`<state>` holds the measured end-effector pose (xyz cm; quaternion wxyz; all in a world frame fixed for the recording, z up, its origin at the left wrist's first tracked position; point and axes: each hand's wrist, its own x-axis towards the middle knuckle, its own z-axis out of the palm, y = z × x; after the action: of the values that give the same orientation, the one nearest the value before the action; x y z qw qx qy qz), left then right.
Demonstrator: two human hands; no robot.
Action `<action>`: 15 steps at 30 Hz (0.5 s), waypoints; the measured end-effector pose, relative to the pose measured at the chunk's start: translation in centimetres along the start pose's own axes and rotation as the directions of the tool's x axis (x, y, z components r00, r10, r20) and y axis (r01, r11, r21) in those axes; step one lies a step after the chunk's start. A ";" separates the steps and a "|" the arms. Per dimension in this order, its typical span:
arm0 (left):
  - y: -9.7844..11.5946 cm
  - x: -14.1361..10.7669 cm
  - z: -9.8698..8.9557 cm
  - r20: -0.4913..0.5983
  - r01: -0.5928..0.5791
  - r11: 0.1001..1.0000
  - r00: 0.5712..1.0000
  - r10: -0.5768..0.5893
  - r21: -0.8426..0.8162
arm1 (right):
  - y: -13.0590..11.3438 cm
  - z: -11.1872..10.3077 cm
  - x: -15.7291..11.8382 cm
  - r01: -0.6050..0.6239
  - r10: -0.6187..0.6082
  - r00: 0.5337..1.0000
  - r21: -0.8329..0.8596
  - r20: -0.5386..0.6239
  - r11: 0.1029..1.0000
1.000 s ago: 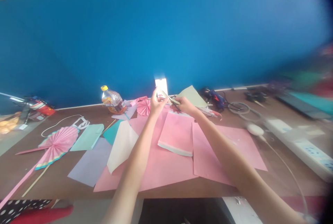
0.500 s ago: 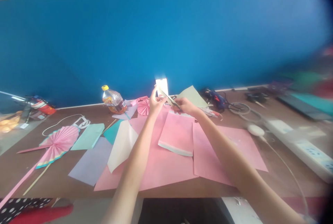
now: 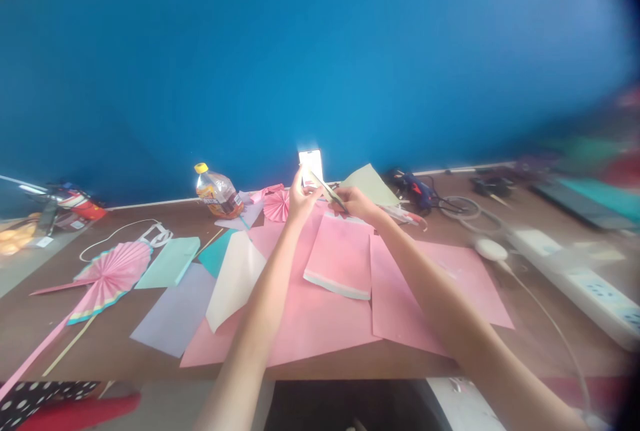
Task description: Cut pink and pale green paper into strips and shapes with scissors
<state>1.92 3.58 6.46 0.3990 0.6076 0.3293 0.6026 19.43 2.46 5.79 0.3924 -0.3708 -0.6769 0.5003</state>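
My left hand (image 3: pixel 303 201) is raised over the far middle of the table, its fingers pinching one end of a narrow pale yellow paper strip (image 3: pixel 325 187). Close beside it, my right hand (image 3: pixel 356 203) closes on the strip's lower end, which looks dark; I cannot make out why. The strip slants down to the right between both hands. Behind them a lit phone (image 3: pixel 311 163) stands against the wall. Under my wrists lies a pink sheet with a pale edge (image 3: pixel 341 257), on top of larger pink sheets (image 3: pixel 320 331). A small pink pleated rosette (image 3: pixel 276 206) is left of my left hand.
Left are a pink pleated fan (image 3: pixel 113 274), a mint paper (image 3: pixel 170 263), a lilac sheet (image 3: pixel 175 311), a white sheet (image 3: pixel 233 281) and a yellow-capped bottle (image 3: pixel 217 192). Right are a pale green sheet (image 3: pixel 370 184), a dark blue tool (image 3: pixel 419 191), cables and a power strip (image 3: pixel 580 277).
Almost nothing differs. Both hands keep their hold on the strip, and the view has shifted very slightly.
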 end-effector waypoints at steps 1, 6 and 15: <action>0.0 0.0 0.0 0.002 -0.011 1.000 1.000 0.011 0.009 | 0.0 0.0 0.0 0.003 -0.003 1.000 0.000 0.002 1.000; -0.3 0.0 0.0 0.002 -0.020 0.999 1.000 0.020 0.037 | -0.5 0.3 -0.1 -0.018 0.018 1.000 -0.010 -0.018 1.000; -0.5 -0.1 0.4 0.020 0.033 0.999 0.999 -0.034 0.033 | 0.2 0.2 0.2 0.006 -0.006 0.999 -0.002 -0.050 1.000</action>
<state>2.40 3.66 5.94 0.4025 0.6146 0.3451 0.5841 19.20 2.61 5.56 0.4104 -0.3818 -0.6683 0.4891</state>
